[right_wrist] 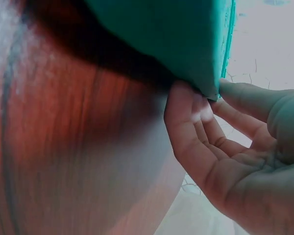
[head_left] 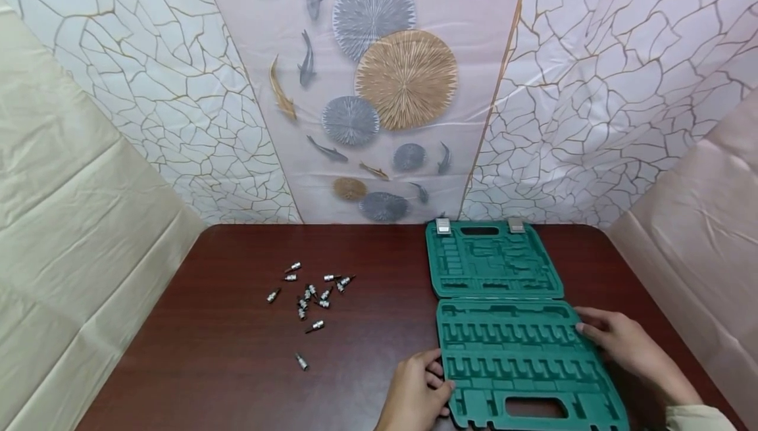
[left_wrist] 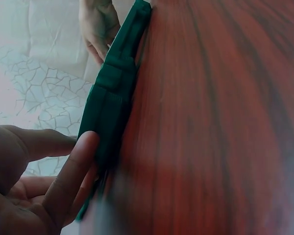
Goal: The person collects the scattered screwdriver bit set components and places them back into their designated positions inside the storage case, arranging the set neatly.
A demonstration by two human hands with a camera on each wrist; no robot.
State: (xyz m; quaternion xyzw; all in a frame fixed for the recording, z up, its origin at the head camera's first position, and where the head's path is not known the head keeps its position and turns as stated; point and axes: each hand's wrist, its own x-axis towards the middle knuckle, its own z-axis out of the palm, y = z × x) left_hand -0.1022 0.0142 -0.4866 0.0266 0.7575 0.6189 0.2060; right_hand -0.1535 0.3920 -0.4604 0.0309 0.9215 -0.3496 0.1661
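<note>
A green plastic tool case (head_left: 527, 347) lies unfolded on the right of the table, its moulded slots showing bare. My left hand (head_left: 414, 388) holds the near half by its left edge. In the left wrist view, that thumb and fingers (left_wrist: 81, 156) meet at the case's side wall (left_wrist: 105, 112). On the opposite edge, my right hand (head_left: 628, 342) pinches the case. The right wrist view has the thumb (right_wrist: 247, 98) on one face and bent fingers under the green rim (right_wrist: 171, 39). Several silver bit sockets (head_left: 312, 291) lie loose left of the case, away from both hands.
A dark red wood-grain table (head_left: 195, 352) carries everything. One bit socket (head_left: 301, 361) lies apart, nearer the front. Two metal latches (head_left: 443, 226) sit on the case's far edge, near the patterned backdrop (head_left: 385, 154). Cloth walls (head_left: 77, 253) flank the table.
</note>
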